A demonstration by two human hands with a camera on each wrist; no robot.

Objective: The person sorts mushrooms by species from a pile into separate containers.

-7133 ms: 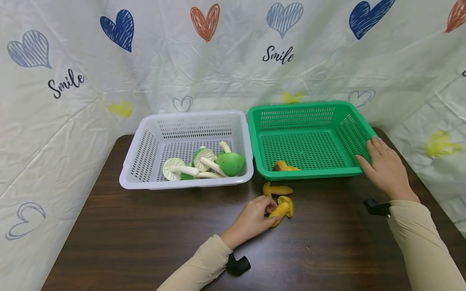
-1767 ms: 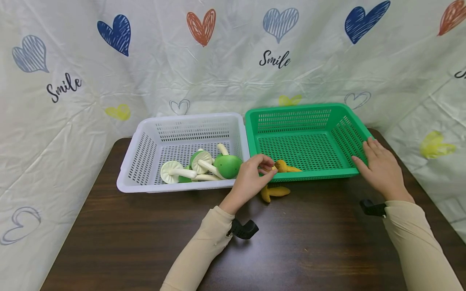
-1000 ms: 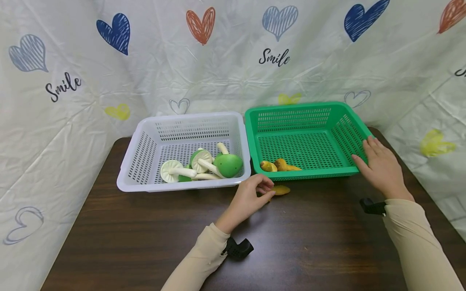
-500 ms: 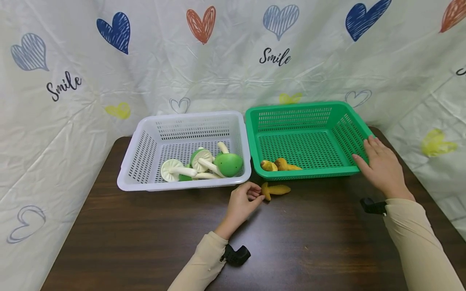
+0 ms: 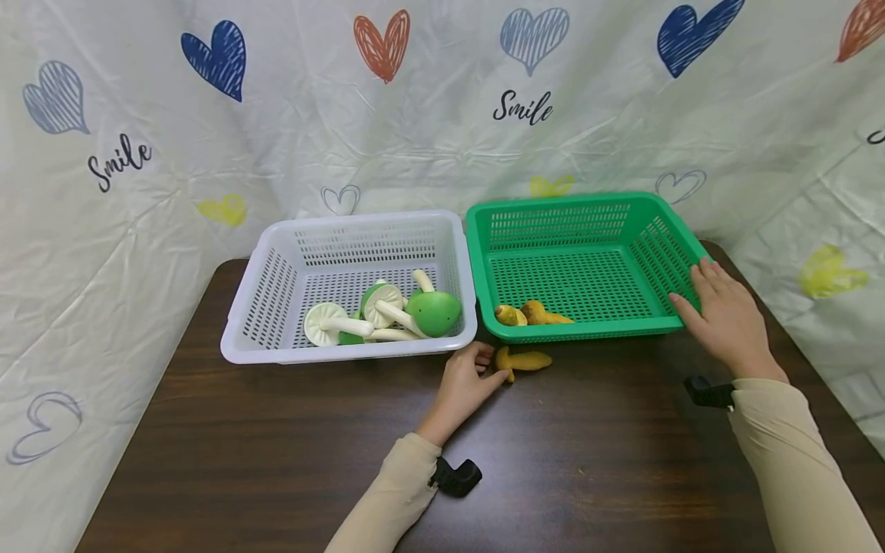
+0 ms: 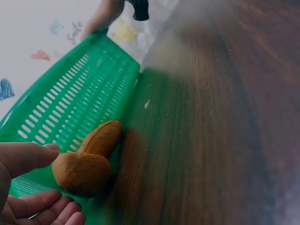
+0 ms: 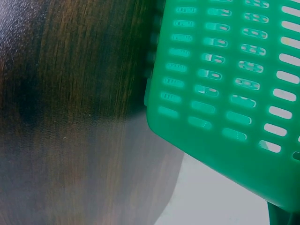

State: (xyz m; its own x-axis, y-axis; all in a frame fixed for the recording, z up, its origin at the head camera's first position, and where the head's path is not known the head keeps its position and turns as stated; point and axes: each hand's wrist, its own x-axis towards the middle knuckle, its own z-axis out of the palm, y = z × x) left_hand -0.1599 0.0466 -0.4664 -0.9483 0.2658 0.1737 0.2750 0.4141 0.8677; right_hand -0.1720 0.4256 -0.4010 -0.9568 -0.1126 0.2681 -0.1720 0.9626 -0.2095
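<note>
My left hand (image 5: 465, 385) is at the cap end of a yellow-brown toy mushroom (image 5: 527, 361) lying on the table before the green basket. In the left wrist view, thumb and fingers stand apart on either side of the mushroom's rounded cap (image 6: 82, 173); I cannot tell whether they touch it. My right hand (image 5: 729, 322) rests with extended fingers on the right rim of the green basket (image 5: 594, 332). Two more yellow mushrooms (image 5: 546, 315) lie inside that basket, near its front left corner. The right wrist view has the basket's slotted wall (image 7: 211, 122) but no hand.
A white basket (image 5: 266, 353) with several green-capped, white-stemmed toy mushrooms (image 5: 434, 313) stands left of the green one, close beside it. Both are on a dark wooden table (image 5: 276, 461). Behind hangs a pale cloth (image 5: 442, 169) printed with hearts.
The yellow mushroom gripped earlier by my left hand now lies in the green basket, released. That hand has come back to the mushroom on the table. My right hand stays on the rim.
</note>
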